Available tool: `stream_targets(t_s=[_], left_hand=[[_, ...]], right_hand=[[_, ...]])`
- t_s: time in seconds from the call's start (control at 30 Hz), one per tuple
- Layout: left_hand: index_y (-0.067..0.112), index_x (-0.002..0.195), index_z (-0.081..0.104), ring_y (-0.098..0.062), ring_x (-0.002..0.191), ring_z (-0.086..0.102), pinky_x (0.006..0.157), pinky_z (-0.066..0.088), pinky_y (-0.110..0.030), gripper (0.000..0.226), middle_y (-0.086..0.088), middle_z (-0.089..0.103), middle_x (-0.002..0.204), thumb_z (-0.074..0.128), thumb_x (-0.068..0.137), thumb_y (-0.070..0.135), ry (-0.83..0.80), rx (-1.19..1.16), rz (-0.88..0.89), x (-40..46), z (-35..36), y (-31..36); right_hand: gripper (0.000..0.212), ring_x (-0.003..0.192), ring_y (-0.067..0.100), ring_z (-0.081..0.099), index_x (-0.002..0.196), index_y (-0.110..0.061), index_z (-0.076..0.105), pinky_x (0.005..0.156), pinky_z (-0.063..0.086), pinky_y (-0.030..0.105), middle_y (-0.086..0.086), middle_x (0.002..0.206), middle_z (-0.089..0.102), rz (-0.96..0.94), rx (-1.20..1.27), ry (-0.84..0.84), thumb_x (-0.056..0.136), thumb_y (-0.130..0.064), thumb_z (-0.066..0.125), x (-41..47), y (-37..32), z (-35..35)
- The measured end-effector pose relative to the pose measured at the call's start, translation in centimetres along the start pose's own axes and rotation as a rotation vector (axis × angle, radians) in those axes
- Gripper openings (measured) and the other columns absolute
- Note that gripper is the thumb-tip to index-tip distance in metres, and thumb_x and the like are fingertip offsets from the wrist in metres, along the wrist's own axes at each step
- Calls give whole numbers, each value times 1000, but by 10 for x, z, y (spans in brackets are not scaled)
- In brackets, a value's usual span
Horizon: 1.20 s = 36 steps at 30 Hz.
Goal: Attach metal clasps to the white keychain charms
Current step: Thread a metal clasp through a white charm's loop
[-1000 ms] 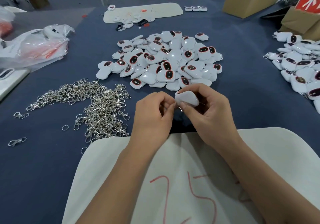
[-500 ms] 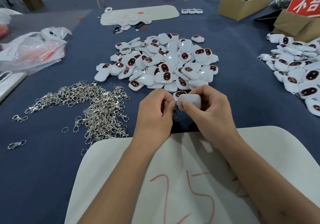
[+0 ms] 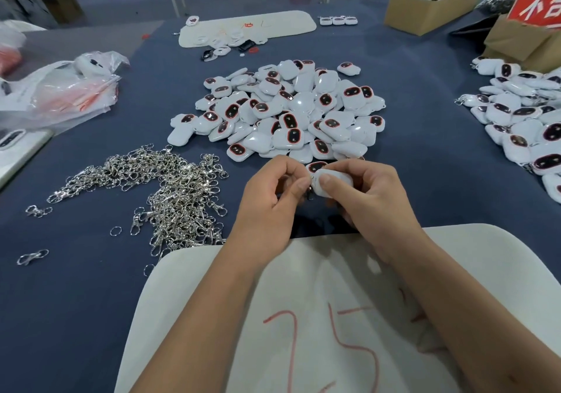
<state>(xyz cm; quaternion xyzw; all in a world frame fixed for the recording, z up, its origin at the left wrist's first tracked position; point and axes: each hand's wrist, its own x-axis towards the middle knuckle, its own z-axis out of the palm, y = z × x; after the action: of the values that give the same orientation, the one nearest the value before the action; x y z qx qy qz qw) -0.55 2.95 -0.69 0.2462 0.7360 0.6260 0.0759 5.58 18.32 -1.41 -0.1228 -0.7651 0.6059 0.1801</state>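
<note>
Item, far left, nine o'clock: plastic bags (image 3: pixel 57 95), crumpled on the blue table (image 3: pixel 425 155). Item, eight o'clock: heap of loose metal clasps (image 3: pixel 170 192), strays trailing to its left. Item, twelve o'clock: central pile of white charms (image 3: pixel 288 113), unclasped by the look of them. Item, centre: left hand (image 3: pixel 273 201), fingers curled and pinching a clasp (image 3: pixel 309 190), only a sliver of metal visible. Change noted: over the last second the charm in hand (image 3: pixel 331 181) has turned from tilted to lying flatter and lower under the right thumb, both hands closer to the pile; judged mid-threading, ring not yet seated. Item, just right of centre: right hand (image 3: pixel 373 198), gripping that charm, thumb on top; the clasp meets the charm's left end at nine o'clock of it, touching. Item, three o'clock: second charm pile (image 3: pixel 522 119), some apparently clasped. Item, six o'clock: white pad (image 3: pixel 501 271) marked "25" under the forearms.
</note>
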Motion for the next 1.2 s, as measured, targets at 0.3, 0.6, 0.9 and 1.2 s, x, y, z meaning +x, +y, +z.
stream_targets(t_s=[0.3, 0.6, 0.9, 1.2], left_hand=[[10, 77, 67, -23, 67, 62, 64, 50, -25, 15, -6, 68, 72, 71, 86, -1, 145, 160, 21, 1, 6, -2], [19, 68, 67, -4, 54, 55, 54, 46, -18, 19, 4, 66, 62, 74, 81, 8, 194, 268, 1, -2, 5, -3], [16, 67, 67, -6, 55, 52, 55, 46, -21, 5, 3, 63, 61, 69, 71, 18, 185, 195, 73, -3, 6, -1], [9, 73, 67, -9, 60, 45, 56, 40, -22, 11, 2, 58, 64, 72, 79, 1, 74, 40, 104, -7, 4, 1]], right_hand=[[20, 102, 13, 67, 103, -16, 78, 88, 54, 26, -5, 104, 69, -295, -227, 72, 89, -3, 78, -6, -5, 8], [16, 99, 14, 67, 102, -13, 78, 85, 54, 29, -5, 99, 72, -331, -220, 58, 89, -4, 78, -7, -5, 8], [7, 81, 12, 68, 97, -17, 75, 73, 53, 25, -7, 87, 74, -197, -137, 142, 92, -14, 77, -6, -3, 9], [8, 54, 2, 51, 99, -25, 73, 52, 37, 10, -26, 61, 55, -80, -39, 23, 96, -18, 70, -2, 0, 4]])
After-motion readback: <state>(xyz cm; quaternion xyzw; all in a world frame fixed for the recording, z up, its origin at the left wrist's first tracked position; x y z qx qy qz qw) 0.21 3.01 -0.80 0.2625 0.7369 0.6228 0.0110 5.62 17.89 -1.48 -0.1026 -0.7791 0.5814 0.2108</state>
